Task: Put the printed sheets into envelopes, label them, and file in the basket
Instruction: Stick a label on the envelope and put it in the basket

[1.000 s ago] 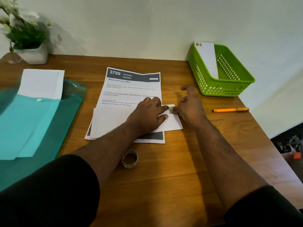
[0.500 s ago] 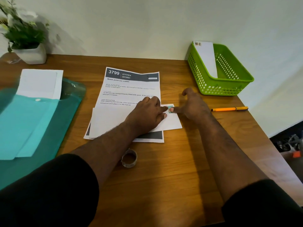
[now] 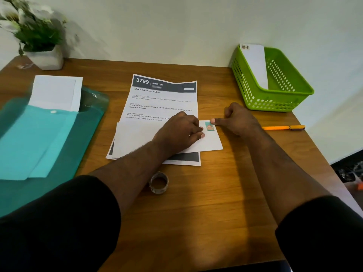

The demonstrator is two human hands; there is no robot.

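A: Where is the envelope [image 3: 210, 143]?

B: It is white and lies flat in the middle of the wooden table [image 3: 216, 203]. It sits on top of the printed sheets [image 3: 163, 103], which stick out toward 12 o'clock.

A: What is the left hand [image 3: 176, 134] doing?

B: It lies on the envelope and presses it down. Its fingers are bent only a little and they wrap around nothing.

A: And the right hand [image 3: 237, 120]?

B: It is at 3 o'clock from the left hand. Most fingers are curled in, but they grasp nothing. One finger points out and its tip touches the top of a small green sticker [image 3: 209, 127] on the envelope's corner.

A: Where is the basket [image 3: 275, 101]?

B: The green basket is at 2 o'clock, by the wall. One white envelope [image 3: 255, 63] leans inside it.

A: What else is there?

B: An orange pen [image 3: 282, 127] lies at 3 o'clock, near the right hand. A tape roll [image 3: 159, 182] sits at 6 o'clock from the envelope. A teal folder [image 3: 39, 138] with white paper is at 9 o'clock. A plant in a white pot [image 3: 46, 58] stands at 10 o'clock.
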